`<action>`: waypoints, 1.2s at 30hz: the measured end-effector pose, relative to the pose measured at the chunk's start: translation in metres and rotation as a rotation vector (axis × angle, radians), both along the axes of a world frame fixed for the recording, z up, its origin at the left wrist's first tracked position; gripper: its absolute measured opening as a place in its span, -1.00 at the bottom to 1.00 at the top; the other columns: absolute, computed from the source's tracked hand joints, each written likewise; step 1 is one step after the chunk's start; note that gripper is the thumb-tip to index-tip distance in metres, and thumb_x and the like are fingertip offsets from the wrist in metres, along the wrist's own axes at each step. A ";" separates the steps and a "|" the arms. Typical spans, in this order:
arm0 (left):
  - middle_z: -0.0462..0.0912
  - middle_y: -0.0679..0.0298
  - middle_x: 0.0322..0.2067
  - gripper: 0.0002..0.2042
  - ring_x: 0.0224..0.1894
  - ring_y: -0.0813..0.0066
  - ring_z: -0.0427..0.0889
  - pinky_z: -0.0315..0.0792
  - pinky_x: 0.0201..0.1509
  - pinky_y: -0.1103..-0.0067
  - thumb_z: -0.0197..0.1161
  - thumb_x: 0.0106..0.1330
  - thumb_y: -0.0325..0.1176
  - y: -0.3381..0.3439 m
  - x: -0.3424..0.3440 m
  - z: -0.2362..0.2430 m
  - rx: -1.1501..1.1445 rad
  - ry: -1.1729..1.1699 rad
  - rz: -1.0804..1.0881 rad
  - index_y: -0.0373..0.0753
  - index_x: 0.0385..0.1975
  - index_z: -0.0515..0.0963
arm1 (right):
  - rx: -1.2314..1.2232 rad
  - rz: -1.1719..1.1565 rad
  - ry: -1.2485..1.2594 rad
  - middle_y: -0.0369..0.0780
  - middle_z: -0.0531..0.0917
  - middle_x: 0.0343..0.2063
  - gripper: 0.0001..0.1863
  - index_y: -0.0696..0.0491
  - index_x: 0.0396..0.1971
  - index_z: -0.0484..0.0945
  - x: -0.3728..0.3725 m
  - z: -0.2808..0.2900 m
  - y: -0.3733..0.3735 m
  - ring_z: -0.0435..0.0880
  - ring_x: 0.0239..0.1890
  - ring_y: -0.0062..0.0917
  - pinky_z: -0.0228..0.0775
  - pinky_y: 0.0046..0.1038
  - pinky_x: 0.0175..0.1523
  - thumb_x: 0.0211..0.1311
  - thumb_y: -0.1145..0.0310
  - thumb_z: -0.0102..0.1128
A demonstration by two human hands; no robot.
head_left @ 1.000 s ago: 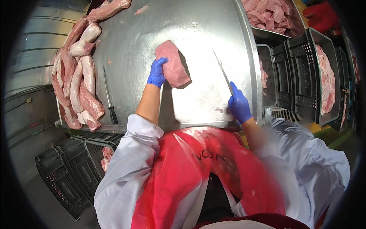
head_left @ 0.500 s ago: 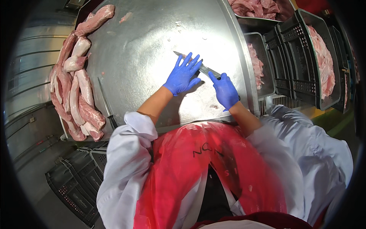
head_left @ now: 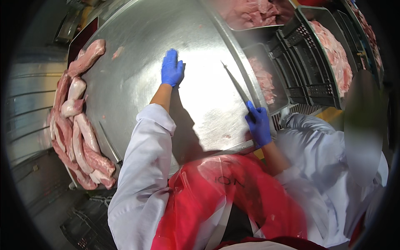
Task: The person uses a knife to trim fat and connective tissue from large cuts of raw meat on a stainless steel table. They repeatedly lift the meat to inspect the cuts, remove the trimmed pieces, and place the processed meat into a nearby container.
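Observation:
My left hand (head_left: 171, 68), in a blue glove, is over the middle of the steel table (head_left: 137, 100), fingers stretched out and holding nothing. Its shadow falls on the metal beside it. At the table's right edge, my right hand (head_left: 260, 127), gloved in blue too, is wrapped around the dark handle of a knife. The narrow knife blade (head_left: 236, 82) points away from me and slightly left. Along the left side lies a pile of long pink meat strips (head_left: 76, 129), out of reach of both hands. A small meat scrap (head_left: 118, 52) lies near the pile's far end.
A thin metal tool (head_left: 109, 141) lies beside the meat pile. To the right stand a crate of meat pieces (head_left: 261, 79), a tray of meat (head_left: 250, 14) and a tilted crate (head_left: 331, 54). White clothing (head_left: 316, 150) is close on my right. Black crates (head_left: 83, 225) sit lower left.
My hands have moved apart: the left has come off the blade and gone left, the right has carried the knife right to the table edge. The view has shifted.

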State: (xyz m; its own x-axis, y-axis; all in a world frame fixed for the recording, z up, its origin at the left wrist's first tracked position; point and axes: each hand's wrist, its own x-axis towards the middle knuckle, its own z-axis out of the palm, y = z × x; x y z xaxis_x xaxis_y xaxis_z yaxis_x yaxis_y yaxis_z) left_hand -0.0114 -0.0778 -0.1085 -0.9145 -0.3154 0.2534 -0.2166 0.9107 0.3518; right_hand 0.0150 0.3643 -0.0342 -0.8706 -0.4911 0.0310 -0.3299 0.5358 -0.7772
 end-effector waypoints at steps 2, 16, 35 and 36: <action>0.32 -0.06 0.37 -0.47 0.45 0.00 0.22 0.05 0.53 0.28 0.12 0.38 -0.25 0.057 -0.022 0.002 0.266 0.027 -0.259 -0.30 0.33 0.36 | 0.048 -0.051 0.047 -0.19 0.43 -0.39 -0.35 -0.03 0.31 0.46 -0.021 0.004 0.003 0.45 -0.33 -0.39 0.37 -0.38 -0.15 0.15 0.50 0.34; 0.31 0.14 0.38 -0.49 0.45 0.09 0.21 0.11 0.51 0.27 0.14 0.36 -0.29 0.153 0.396 0.061 0.428 -0.433 -0.555 -0.17 0.32 0.34 | -0.179 0.125 0.000 -0.26 0.42 -0.49 -0.40 -0.03 0.28 0.50 -0.030 -0.023 -0.089 0.41 -0.44 -0.54 0.36 -0.44 -0.24 0.19 0.49 0.34; 0.56 0.35 -0.60 -0.78 -0.52 0.59 0.43 0.40 -0.39 0.49 0.21 0.40 -0.39 0.114 0.651 0.203 0.052 0.275 1.106 -0.37 -0.47 0.62 | -0.396 0.473 -0.915 -0.35 0.55 -0.42 -0.43 0.01 0.35 0.40 0.010 -0.060 -0.200 0.51 -0.54 -0.73 0.46 -0.62 -0.45 0.33 0.56 0.18; 0.44 0.38 -0.66 -0.65 -0.55 0.60 0.30 0.28 -0.47 0.45 0.17 0.47 -0.31 0.119 0.689 0.211 -0.123 0.484 1.254 -0.36 -0.58 0.50 | -0.398 0.490 -0.908 -0.35 0.55 -0.42 -0.43 0.01 0.34 0.40 0.014 -0.060 -0.202 0.51 -0.54 -0.74 0.47 -0.62 -0.45 0.33 0.56 0.18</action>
